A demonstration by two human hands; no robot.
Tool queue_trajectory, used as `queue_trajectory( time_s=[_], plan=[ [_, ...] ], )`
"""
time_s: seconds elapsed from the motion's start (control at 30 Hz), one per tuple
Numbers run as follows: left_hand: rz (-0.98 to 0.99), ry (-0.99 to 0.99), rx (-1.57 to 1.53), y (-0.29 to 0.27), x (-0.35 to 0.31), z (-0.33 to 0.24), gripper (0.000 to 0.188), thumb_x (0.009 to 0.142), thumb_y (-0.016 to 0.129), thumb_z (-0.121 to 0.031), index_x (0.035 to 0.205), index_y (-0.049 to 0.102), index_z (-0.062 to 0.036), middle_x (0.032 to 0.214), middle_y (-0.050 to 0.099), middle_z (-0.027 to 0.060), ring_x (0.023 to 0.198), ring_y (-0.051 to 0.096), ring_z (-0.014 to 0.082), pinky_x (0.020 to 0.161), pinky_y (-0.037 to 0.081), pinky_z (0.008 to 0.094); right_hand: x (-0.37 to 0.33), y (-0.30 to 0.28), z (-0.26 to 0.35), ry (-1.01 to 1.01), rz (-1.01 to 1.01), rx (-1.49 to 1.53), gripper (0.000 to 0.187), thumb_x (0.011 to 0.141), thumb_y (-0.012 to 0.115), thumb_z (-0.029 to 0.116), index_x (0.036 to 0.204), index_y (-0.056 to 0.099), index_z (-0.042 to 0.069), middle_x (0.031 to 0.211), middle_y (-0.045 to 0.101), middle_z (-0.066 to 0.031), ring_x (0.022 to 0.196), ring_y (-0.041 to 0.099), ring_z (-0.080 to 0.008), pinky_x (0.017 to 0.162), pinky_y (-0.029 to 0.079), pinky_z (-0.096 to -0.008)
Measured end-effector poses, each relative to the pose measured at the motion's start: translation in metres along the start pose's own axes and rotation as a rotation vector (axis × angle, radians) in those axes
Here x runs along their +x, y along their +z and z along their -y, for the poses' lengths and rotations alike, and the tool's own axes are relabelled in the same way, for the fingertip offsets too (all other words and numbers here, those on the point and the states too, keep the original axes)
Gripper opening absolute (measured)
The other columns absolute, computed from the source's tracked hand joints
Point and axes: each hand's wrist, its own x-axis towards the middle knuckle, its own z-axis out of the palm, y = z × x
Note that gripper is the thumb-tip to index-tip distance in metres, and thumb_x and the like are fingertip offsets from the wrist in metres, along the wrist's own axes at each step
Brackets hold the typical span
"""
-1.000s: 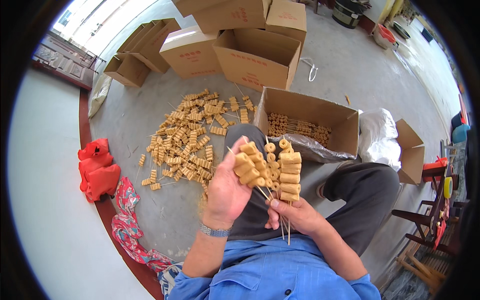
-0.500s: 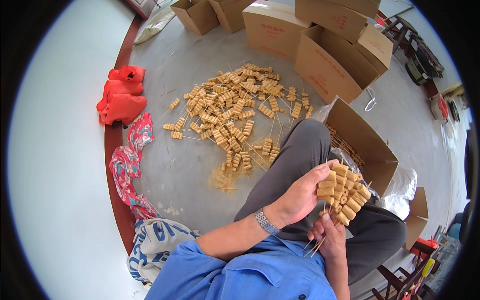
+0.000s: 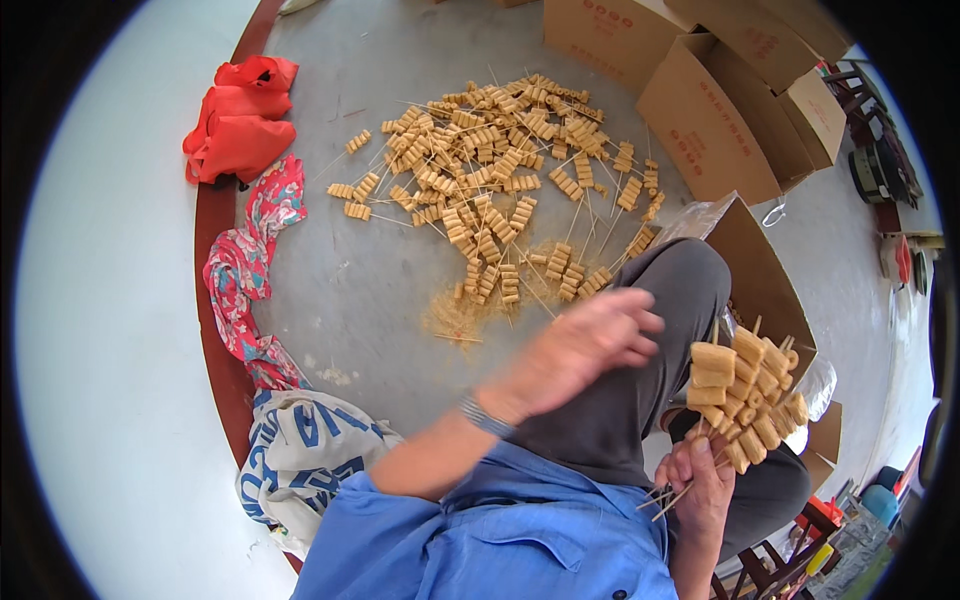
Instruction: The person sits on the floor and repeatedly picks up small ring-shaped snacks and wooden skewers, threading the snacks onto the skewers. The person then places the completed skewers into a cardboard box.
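Note:
My right hand (image 3: 700,478) is closed round the thin sticks of a bundle of skewers. Tan, tube-shaped food pieces (image 3: 745,395) are packed on those skewers, fanning out above the fist, and stick ends poke out below. My left hand (image 3: 590,345), with a metal watch (image 3: 487,416) on its wrist, is blurred and over my dark trouser leg. Its fingers look apart and I see nothing in them. Beyond it, a large pile of similar skewers (image 3: 480,170) lies on the grey floor, with sticks pointing many ways.
Beside my knee stands an open cardboard box (image 3: 765,265) with a plastic liner. Larger cartons (image 3: 710,125) are at the back right. Along the left wall lie a red bag (image 3: 240,120), a floral cloth (image 3: 240,270) and a white printed sack (image 3: 305,450). Crumbs (image 3: 455,315) edge the pile.
My left hand has come off the skewer bundle and moved left toward the pile. My right hand still grips the bundle, now a little farther right and lower. The whole view has shifted.

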Motion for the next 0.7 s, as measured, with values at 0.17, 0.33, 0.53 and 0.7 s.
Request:
queue_trajectory(
  time_s=[0.17,0.33,0.53,0.7],
  plan=[
    [-0.858,0.098,0.546,-0.192,-0.012,-0.016,0.034,0.096,0.061,-0.019,0.124,0.056,-0.0001,0.106,0.066,0.0100,0.089,0.065,0.0155,0.079,0.054,0.0289,0.008,-0.002,-0.001,-0.004,-0.073,-0.041,0.028,0.100,0.057,0.028,0.103,0.048,0.001,0.061,0.040,0.0009,0.046,0.038,-0.0086,0.048,0.049,-0.0280],
    [-1.189,-0.200,1.106,-0.367,-0.048,0.058,0.037,0.089,0.064,-0.019,0.120,0.059,0.0003,0.097,0.068,0.0142,0.085,0.066,0.0237,0.077,0.053,0.0353,0.027,-0.001,-0.003,0.075,-0.099,-0.070,0.032,0.099,0.059,0.031,0.098,0.048,0.001,0.057,0.038,0.0014,0.045,0.037,-0.0085,0.046,0.048,-0.0283],
    [-1.247,-0.320,1.323,-0.399,-0.040,0.087,0.037,0.086,0.066,-0.020,0.117,0.062,-0.0001,0.095,0.069,0.0187,0.085,0.067,0.0315,0.080,0.052,0.0412,0.039,0.000,-0.001,0.137,-0.240,-0.030,0.027,0.100,0.057,0.024,0.104,0.052,-0.002,0.060,0.042,0.0000,0.048,0.042,-0.0097,0.049,0.050,-0.0300],
    [-1.099,-0.356,1.312,-0.408,-0.023,0.093,0.033,0.082,0.067,-0.021,0.106,0.065,0.0026,0.093,0.069,0.0216,0.086,0.066,0.0343,0.080,0.051,0.0419,0.048,0.011,0.003,0.280,-0.292,-0.030,0.024,0.100,0.055,0.019,0.106,0.055,-0.004,0.063,0.044,-0.0009,0.051,0.045,-0.0109,0.054,0.052,-0.0316]
  ],
)
